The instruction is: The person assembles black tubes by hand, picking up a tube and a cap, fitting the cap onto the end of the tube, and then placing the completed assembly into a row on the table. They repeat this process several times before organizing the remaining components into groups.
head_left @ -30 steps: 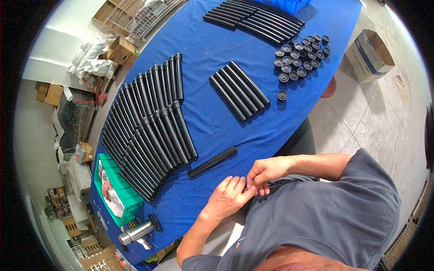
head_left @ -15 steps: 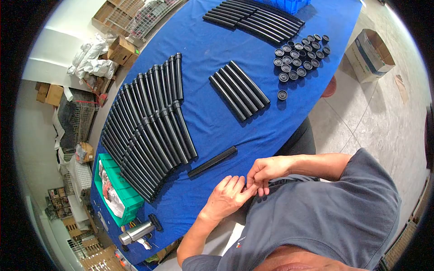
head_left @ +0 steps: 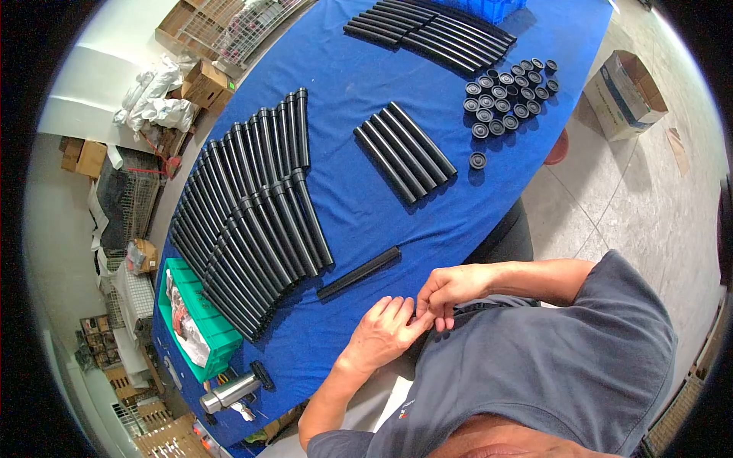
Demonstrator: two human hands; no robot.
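Note:
My left hand (head_left: 379,333) and my right hand (head_left: 449,293) meet in front of the dark shirt at the table's near edge. Their fingertips are pinched together; whatever is between them is too small or hidden to make out. Nearest to them on the blue cloth (head_left: 336,336) lies a single black tube (head_left: 359,273). Farther off is a group of several black tubes (head_left: 405,154). Capped black tubes (head_left: 263,217) lie in overlapping rows at the left. Round black caps (head_left: 500,105) are clustered at the upper right, one cap (head_left: 477,160) apart from them.
A green bin (head_left: 200,320) and a metal cylinder tool with a black handle (head_left: 231,391) are at the table's left end. More black tubes (head_left: 431,34) and a blue crate (head_left: 489,8) are at the far end. An open cardboard box (head_left: 626,95) stands on the floor.

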